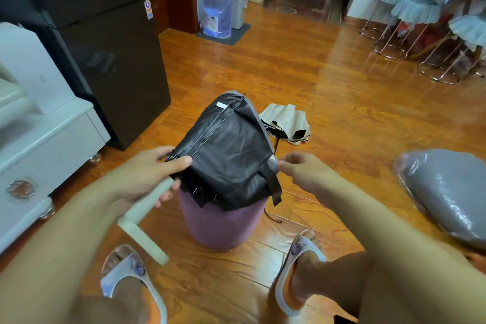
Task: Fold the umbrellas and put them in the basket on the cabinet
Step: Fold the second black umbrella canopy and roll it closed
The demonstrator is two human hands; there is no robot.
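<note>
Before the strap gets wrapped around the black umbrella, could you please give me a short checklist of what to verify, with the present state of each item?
1. Left hand grips the black umbrella at its pale handle: ok.
2. Canopy gathered: not ok, the fabric bulges loosely over the purple stool.
3. Strap free to grab: ok, it hangs at the right edge.
4. Right hand on the strap: not ok, its fingers only reach the grey edge above it.
5. Second, beige umbrella folded: not ok, it lies loose on the floor.
6. Basket on the cabinet: cannot tell, no basket shows.
</note>
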